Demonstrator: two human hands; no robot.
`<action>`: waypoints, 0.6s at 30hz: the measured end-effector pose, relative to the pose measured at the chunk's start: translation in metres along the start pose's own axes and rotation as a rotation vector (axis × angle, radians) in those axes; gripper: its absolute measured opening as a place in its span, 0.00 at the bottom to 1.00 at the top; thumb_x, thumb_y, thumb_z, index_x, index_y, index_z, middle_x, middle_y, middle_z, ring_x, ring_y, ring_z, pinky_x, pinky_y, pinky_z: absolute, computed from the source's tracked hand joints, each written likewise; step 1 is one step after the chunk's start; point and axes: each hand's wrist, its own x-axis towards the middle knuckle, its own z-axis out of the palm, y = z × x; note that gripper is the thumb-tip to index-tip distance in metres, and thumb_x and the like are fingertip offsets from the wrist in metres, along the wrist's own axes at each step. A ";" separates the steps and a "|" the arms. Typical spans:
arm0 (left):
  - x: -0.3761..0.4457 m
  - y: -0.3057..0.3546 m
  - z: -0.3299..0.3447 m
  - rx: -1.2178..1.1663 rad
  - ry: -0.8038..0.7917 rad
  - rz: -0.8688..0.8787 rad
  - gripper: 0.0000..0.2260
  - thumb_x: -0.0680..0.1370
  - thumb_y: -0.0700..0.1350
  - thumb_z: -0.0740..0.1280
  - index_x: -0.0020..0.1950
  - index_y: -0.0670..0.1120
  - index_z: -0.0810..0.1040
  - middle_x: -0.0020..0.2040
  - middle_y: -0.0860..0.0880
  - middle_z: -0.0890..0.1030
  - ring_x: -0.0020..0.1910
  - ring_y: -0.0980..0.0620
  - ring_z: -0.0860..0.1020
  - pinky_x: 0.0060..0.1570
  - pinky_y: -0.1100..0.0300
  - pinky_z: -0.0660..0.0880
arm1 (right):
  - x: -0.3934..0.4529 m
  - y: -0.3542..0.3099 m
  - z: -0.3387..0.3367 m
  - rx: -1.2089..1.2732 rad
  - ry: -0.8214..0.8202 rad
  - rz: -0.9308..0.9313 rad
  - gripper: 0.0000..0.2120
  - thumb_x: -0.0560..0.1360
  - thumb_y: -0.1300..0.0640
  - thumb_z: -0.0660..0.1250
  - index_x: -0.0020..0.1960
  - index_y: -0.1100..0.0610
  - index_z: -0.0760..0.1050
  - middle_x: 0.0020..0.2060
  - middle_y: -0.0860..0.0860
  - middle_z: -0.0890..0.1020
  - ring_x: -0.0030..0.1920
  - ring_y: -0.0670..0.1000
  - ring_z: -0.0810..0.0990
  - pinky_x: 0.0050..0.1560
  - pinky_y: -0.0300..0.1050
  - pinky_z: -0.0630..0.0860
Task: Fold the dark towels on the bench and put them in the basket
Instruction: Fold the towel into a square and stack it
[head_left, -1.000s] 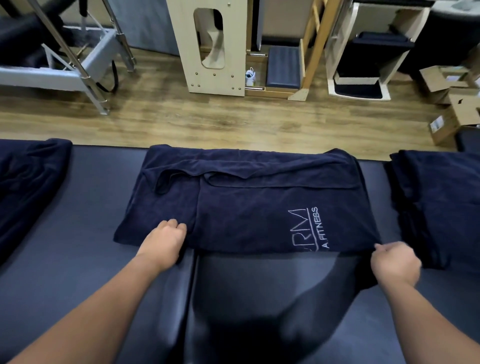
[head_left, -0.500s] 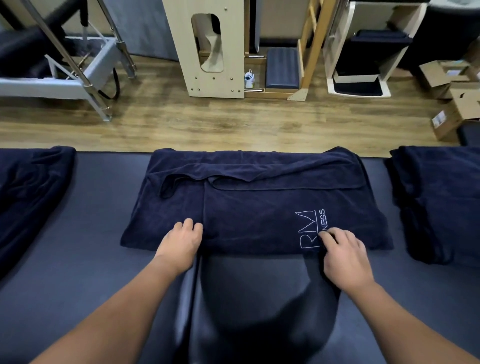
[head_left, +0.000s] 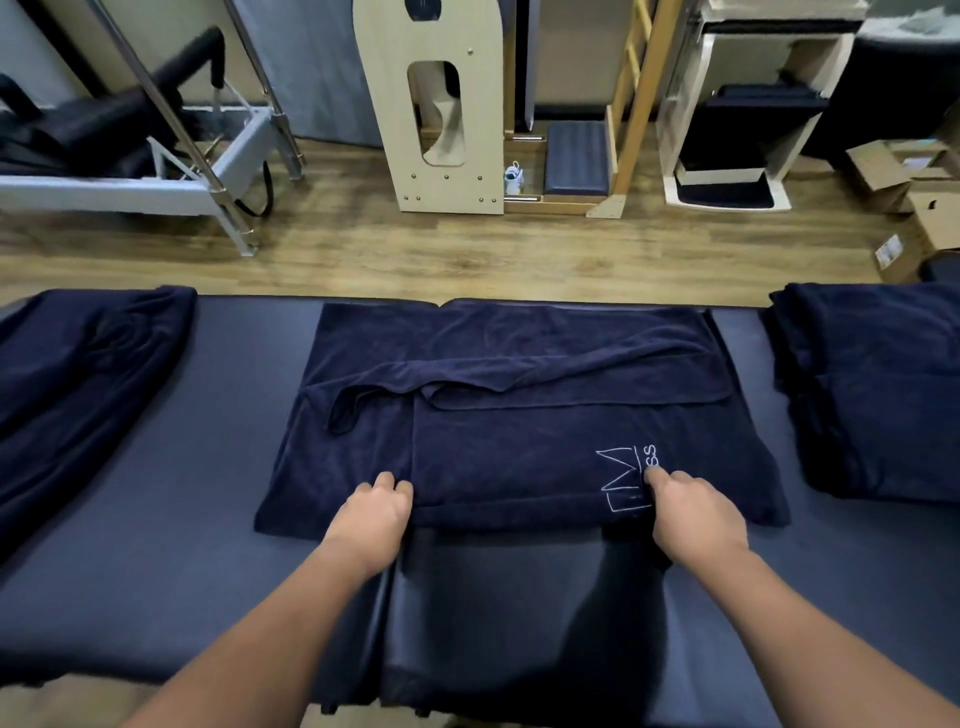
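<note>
A dark navy towel (head_left: 519, 415) with a white stitched logo lies partly folded across the middle of the padded bench (head_left: 156, 545). My left hand (head_left: 371, 517) rests on its near edge left of centre, fingers curled onto the cloth. My right hand (head_left: 691, 512) presses on the near edge at the logo, fingers pinching a fold. A loose strip of the towel loops across its upper left part. No basket is in view.
A crumpled dark towel (head_left: 78, 374) lies at the bench's left end and a pile of dark towels (head_left: 878, 395) at its right end. Beyond the bench are wooden floor, a metal exercise frame (head_left: 171, 171), wooden apparatus (head_left: 447, 130) and cardboard boxes (head_left: 914, 208).
My right hand moved left from the towel's right corner to the logo, folding that corner in. My left hand slid slightly right along the near edge. The view tilted up a little.
</note>
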 end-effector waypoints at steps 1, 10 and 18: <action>-0.005 0.001 0.003 -0.004 -0.002 -0.002 0.18 0.75 0.30 0.59 0.62 0.44 0.70 0.58 0.45 0.70 0.54 0.43 0.74 0.52 0.51 0.76 | -0.004 0.001 0.002 -0.009 0.000 0.000 0.21 0.73 0.65 0.60 0.63 0.50 0.70 0.43 0.47 0.71 0.51 0.54 0.78 0.38 0.46 0.71; -0.059 0.003 0.030 -0.035 -0.042 0.021 0.15 0.76 0.33 0.60 0.61 0.44 0.70 0.59 0.44 0.70 0.55 0.41 0.75 0.55 0.49 0.76 | -0.070 0.004 0.019 0.036 -0.069 0.039 0.22 0.73 0.65 0.59 0.63 0.47 0.70 0.46 0.47 0.75 0.50 0.53 0.78 0.39 0.46 0.72; -0.098 -0.001 0.042 -0.043 -0.103 0.088 0.12 0.76 0.36 0.62 0.59 0.43 0.71 0.59 0.43 0.71 0.54 0.38 0.77 0.49 0.48 0.74 | -0.116 -0.002 0.030 0.019 -0.120 0.072 0.20 0.73 0.63 0.60 0.62 0.47 0.71 0.51 0.48 0.79 0.53 0.54 0.80 0.43 0.48 0.77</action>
